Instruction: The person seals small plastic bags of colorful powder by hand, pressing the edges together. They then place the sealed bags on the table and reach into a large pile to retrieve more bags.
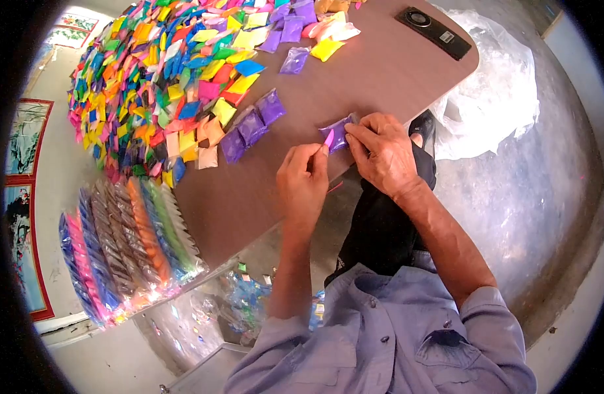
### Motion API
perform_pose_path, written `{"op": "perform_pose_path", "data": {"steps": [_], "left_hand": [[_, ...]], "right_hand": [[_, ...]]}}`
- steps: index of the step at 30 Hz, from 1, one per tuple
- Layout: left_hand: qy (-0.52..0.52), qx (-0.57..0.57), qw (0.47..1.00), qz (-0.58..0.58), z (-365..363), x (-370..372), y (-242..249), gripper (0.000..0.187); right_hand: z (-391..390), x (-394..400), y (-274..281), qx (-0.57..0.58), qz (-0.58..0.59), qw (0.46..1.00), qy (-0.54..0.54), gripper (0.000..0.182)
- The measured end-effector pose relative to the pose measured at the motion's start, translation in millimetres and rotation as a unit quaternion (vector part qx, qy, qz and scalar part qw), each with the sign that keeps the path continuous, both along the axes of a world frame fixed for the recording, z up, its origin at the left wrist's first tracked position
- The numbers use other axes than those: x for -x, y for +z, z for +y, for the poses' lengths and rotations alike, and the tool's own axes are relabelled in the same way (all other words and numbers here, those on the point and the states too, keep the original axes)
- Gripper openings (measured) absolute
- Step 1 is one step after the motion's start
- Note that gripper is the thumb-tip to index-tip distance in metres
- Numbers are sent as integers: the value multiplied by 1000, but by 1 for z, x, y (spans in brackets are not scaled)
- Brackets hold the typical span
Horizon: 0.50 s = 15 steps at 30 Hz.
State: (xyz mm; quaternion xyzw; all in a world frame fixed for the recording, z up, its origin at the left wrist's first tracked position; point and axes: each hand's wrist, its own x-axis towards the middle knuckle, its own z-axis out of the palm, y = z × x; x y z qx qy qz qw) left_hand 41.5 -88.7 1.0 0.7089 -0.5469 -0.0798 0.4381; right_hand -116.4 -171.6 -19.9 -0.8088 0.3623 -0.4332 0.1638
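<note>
Bare tabletop (381,72) lies open ahead of and between the hands. A heap of coloured packets (151,72) blocks the far left. Three purple packets (251,126) lie near the left hand (303,180), and a black device (433,31) sits at the far edge.

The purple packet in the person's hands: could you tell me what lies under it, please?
Under the purple packet lies the brown table, near its edge. Fingers of the left hand and right hand cover the packet's ends, so whatever is beneath those cannot be seen.
</note>
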Motion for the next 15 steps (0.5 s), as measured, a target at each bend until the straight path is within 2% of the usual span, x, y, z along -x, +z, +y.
{"op": "perform_pose_path", "data": {"steps": [4, 7, 9, 10, 12, 13, 15], "left_hand": [[6, 32, 997, -75, -6, -15, -9, 8], [9, 32, 999, -43, -6, -21, -11, 8], [18, 18, 999, 44, -1, -19, -12, 11], [18, 17, 999, 44, 1, -19, -13, 11], [48, 2, 989, 142, 5, -18, -13, 14], [49, 3, 989, 142, 5, -17, -12, 14], [81, -2, 985, 155, 4, -14, -7, 16]], "right_hand": [[-1, 2, 0, 1, -3, 1000, 5, 18], [0, 2, 1, -17, -14, 1000, 7, 18], [1, 3, 2, -12, -8, 1000, 5, 24], [2, 3, 3, -12, -8, 1000, 5, 24], [6, 5, 6, -4, -22, 1000, 11, 30], [7, 5, 8, -3, -22, 1000, 13, 30], [10, 6, 11, 31, 50, 997, 59, 42]]}}
